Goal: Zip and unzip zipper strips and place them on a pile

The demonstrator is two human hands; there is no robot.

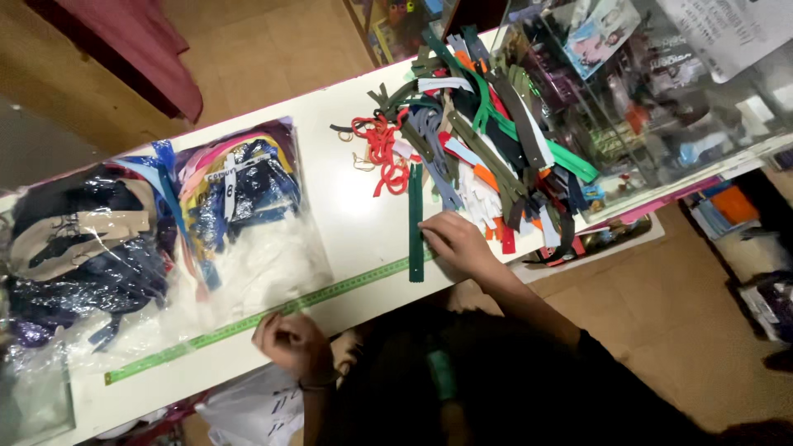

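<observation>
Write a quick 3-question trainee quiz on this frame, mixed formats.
1. True or false: the right hand rests on the dark green zipper.
2. Which hand is on the green measuring tape? A) left B) right C) neither
3. Fill in: the plastic bags lie to the ___ of the loose zipper pile in the picture.

Key:
1. True.
2. A: the left hand sits at the tape by the counter's near edge.
3. Left.

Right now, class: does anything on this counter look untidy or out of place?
Yes. The zippers lie in a tangled heap, some hanging over the white counter's far edge. The dark green zipper lies straight across the green tape measure.
</observation>
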